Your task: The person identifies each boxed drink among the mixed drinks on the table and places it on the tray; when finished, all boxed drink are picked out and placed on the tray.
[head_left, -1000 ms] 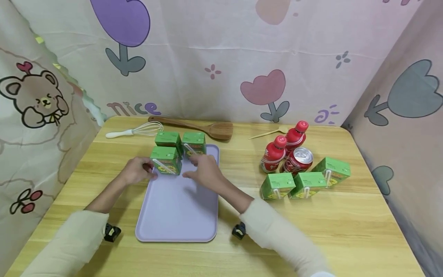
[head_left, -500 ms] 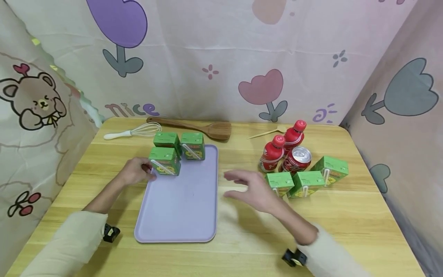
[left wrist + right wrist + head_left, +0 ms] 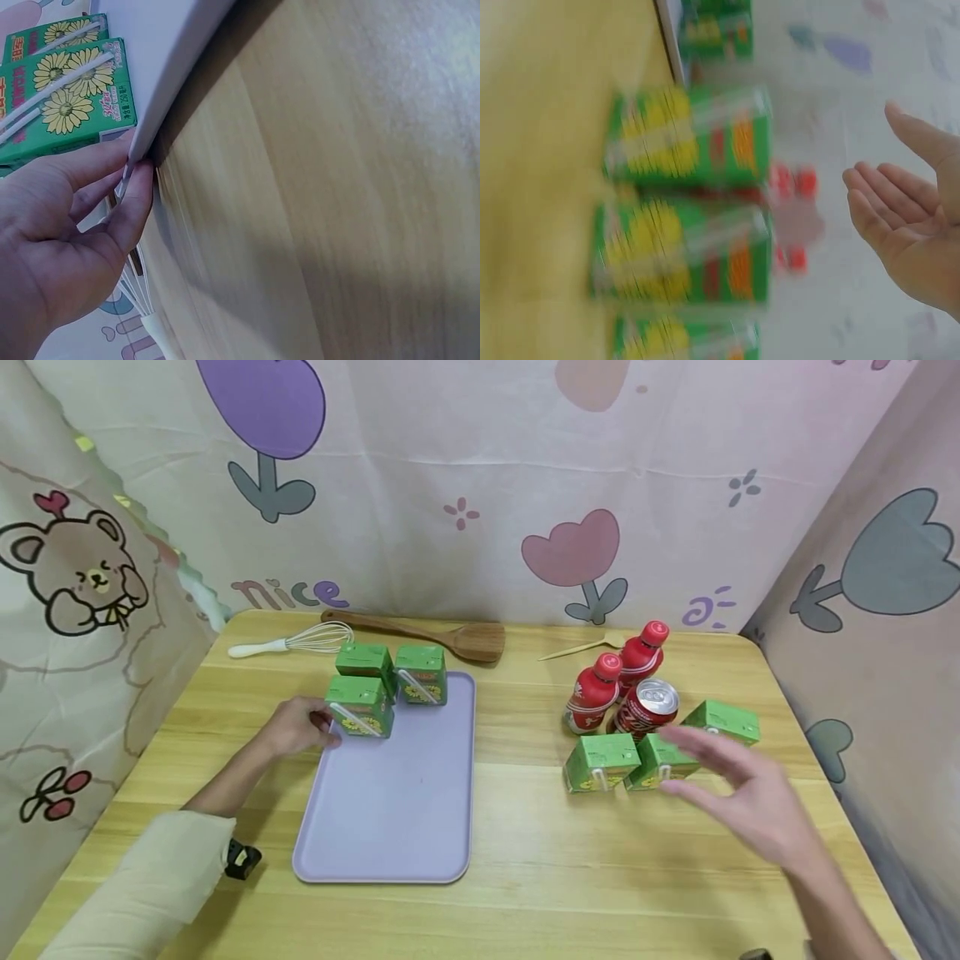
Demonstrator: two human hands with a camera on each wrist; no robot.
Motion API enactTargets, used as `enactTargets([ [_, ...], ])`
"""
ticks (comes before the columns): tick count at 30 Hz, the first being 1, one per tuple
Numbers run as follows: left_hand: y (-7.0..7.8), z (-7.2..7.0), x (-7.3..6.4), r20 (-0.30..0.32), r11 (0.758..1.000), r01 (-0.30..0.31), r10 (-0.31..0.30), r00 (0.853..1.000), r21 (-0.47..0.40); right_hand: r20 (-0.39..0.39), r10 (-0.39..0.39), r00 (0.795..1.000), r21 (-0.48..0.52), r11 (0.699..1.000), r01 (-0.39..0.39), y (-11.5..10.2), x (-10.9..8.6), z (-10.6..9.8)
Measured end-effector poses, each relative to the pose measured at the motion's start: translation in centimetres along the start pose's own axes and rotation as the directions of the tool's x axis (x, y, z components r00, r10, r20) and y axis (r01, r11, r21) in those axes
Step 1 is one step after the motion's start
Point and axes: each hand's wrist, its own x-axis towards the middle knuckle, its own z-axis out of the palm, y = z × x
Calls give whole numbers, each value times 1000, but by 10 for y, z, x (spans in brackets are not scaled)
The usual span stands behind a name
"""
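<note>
My left hand (image 3: pixel 298 727) pinches the left rim of a lilac tray (image 3: pixel 386 827) between thumb and fingers, as the left wrist view shows. Three green drink cartons with straws stand at the tray's far end; the front-left carton (image 3: pixel 360 708) is right beside my left fingers. My right hand (image 3: pixel 753 793), blurred, holds nothing, its thumb and fingers spread apart. In the head view it overlaps the right-hand group of three green cartons, near the middle carton (image 3: pixel 660 764). The right wrist view shows those cartons (image 3: pixel 686 135) blurred, with the hand off to their side.
Behind the right cartons stand two red bottles (image 3: pixel 594 693) and a red can (image 3: pixel 647 708). A whisk (image 3: pixel 315 641), a wooden spatula (image 3: pixel 476 643) and a small yellow spoon (image 3: pixel 585 647) lie along the back, before a printed cloth.
My right hand has left the carton at the tray's far right and swept rightward, empty, to the other cartons. My left hand stays at the tray rim.
</note>
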Motion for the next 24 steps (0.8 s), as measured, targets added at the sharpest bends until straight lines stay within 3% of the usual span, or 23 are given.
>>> enactTargets([
  [6,-1,-1,-1,2,1000,4,-4,1000,-3,-86,26,996,-12,1000,-28,41,4,-48],
  [11,-2,1,1,-3,1000,5,-5,1000,1,-95,157,983,-26,987,-160,84,10,-68],
  [15,-2,2,2,-2,1000,7,-7,1000,9,-48,240,970,-17,970,-241,110,12,-76],
  [21,-1,1,3,5,1000,12,-12,1000,5,79,274,958,13,961,-276,133,16,-81],
  [24,0,0,3,5,1000,15,-15,1000,1,134,295,946,-24,955,-295,141,18,-82],
])
